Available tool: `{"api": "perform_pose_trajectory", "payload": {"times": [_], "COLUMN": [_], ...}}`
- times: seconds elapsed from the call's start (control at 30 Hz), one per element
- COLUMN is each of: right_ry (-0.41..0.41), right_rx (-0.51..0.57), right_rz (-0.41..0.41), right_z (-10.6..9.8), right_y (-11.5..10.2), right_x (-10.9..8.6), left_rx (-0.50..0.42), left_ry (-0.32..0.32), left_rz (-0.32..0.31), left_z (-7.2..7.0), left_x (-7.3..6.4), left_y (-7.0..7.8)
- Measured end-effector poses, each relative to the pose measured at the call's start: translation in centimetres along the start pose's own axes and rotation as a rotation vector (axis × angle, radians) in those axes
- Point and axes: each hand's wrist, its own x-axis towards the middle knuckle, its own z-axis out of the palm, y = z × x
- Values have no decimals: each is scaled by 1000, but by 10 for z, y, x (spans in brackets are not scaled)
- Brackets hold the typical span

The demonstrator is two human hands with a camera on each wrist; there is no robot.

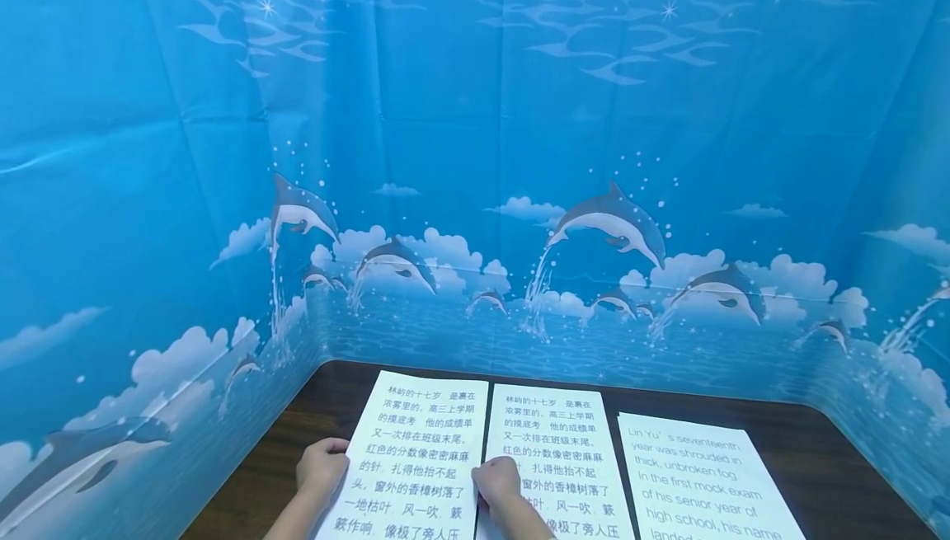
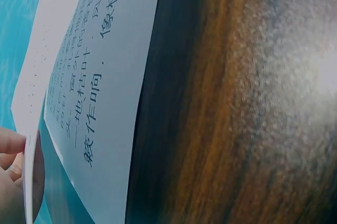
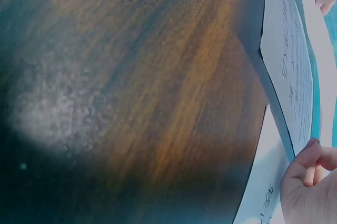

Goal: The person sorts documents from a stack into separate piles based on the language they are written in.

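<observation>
Between my two hands stands a printed sheet (image 1: 416, 457) with large Chinese text, held by its side edges. My left hand (image 1: 322, 467) pinches its left edge, thumb on one face and fingers on the other, as the left wrist view shows. Its right edge is pinched by my right hand (image 1: 500, 482), which overlaps a middle sheet (image 1: 571, 466) bearing matching Chinese text. In the left wrist view the held paper bends up beside another printed page (image 2: 113, 87) lying nearer the table. The right wrist view has the right hand (image 3: 310, 187) at the paper's edge, thumb and finger curled together.
A sheet of English print (image 1: 693, 474) lies on the right, beside the middle one. All are on a dark wood-grain table (image 1: 839, 474). A blue dolphin-printed curtain (image 1: 460, 152) closes in the back and both sides.
</observation>
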Motion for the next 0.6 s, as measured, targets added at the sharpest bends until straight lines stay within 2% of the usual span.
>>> {"api": "perform_pose_trajectory", "payload": {"times": [0.4, 0.6], "right_ry": [-2, 1], "right_rx": [-18, -39], "right_rz": [17, -10], "right_z": [2, 3], "right_y": [-4, -4], "right_x": [-3, -5], "left_rx": [11, 17], "left_ry": [3, 12], "left_rz": [-7, 0], "left_z": [-2, -1], "left_x": [0, 0], "left_y": [-3, -5]}}
